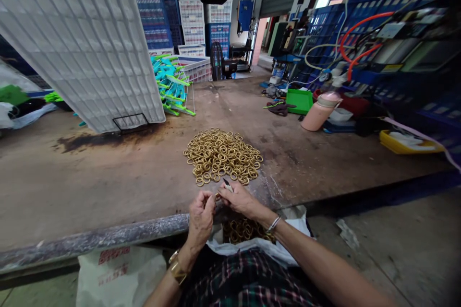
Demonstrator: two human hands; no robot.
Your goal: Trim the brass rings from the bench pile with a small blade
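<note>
My left hand (pixel 202 213) is closed in a pinch on a small brass-coloured ring (pixel 217 196) at the table's front edge. My right hand (pixel 237 199) meets it there, its fingers closed around a small pale tool with a dark pointed tip (pixel 227 184), perhaps a small knife; its lower part is hidden in the fingers. Just beyond both hands, a heap of brass-coloured rings (pixel 223 153) lies on the brown table (pixel 144 177). Below my right wrist, more rings (pixel 245 231) fill an open white sack (pixel 295 218) at my lap.
A ribbed whitish plastic panel (pixel 90 53) stands at the left, beside green and blue plastic pieces (pixel 173 86). To the right are a pink bottle (pixel 320 112), a green tray (pixel 299 100) and a yellow tray (pixel 410 146). Stacked crates (pixel 190 14) line the back.
</note>
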